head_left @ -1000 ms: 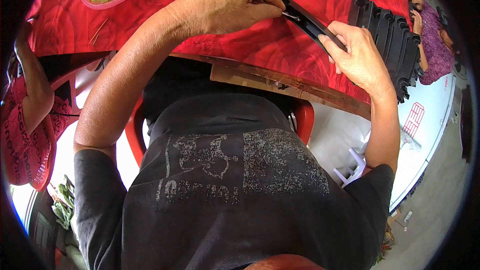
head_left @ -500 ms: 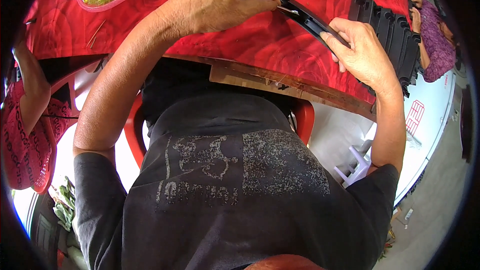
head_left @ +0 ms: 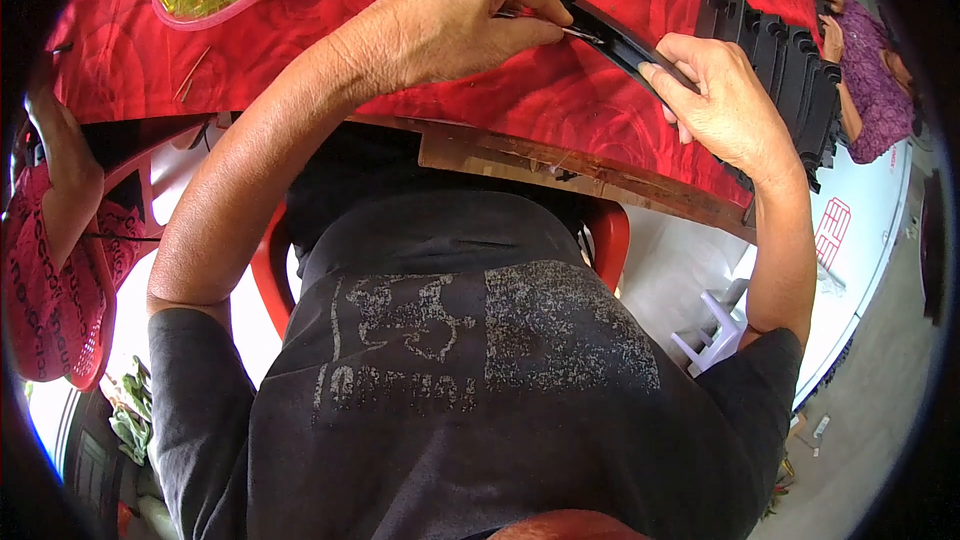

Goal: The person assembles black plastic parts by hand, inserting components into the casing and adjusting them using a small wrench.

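My right hand point(head_left: 725, 100) grips the right end of a long, curved black plastic strip point(head_left: 628, 48), thumb on top and fingers underneath. The strip is held over the red tablecloth, slanting down from upper left to right. At its left end, my left hand point(head_left: 465, 20) is closed in a pinch. A slim silvery piece point(head_left: 588, 35) runs from those fingertips along the strip's channel, and it looks like the tip of a thin metal tool. Something dark shows between the left thumb and forefinger. What lies inside that hand is mostly hidden.
A red cloth point(head_left: 590, 130) covers the table, whose wooden edge point(head_left: 590, 175) faces me. A pink-rimmed bowl point(head_left: 240, 10) holds yellow-green clear pieces. Many black strips point(head_left: 770, 60) lie stacked at right. Other people sit to the left point(head_left: 60, 240) and far right point(head_left: 870, 90).
My left hand has shifted slightly down and right along the strip, with the silvery tip moving along too. The right hand keeps its grip in about the same place.
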Motion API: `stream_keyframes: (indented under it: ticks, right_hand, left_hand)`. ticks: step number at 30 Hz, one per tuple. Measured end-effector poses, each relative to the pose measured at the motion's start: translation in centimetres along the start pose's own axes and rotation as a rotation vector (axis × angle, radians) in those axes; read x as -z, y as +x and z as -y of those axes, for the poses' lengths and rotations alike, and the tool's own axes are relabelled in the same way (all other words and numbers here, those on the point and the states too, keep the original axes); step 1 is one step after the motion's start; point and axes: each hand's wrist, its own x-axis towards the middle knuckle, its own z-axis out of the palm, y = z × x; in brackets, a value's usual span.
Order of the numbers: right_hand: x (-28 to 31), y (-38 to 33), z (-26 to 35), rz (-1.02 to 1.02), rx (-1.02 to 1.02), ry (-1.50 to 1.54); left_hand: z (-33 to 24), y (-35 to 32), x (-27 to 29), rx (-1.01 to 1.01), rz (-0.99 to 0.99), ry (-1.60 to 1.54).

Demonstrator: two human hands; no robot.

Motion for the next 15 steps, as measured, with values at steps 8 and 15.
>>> stream_keyframes:
  ticks: [8, 15]
  right_hand:
    - [0.2, -0.1, 0.0, 0.01, 0.01, -0.039]
    - [0.4, 0.0, 0.2, 0.016, 0.021, -0.051]
  left_hand:
    - [-2.0, 2.3, 1.7, 0.705, 0.271, -0.335]
    - [0.3, 0.3, -0.8, 0.519, 0.138, -0.251]
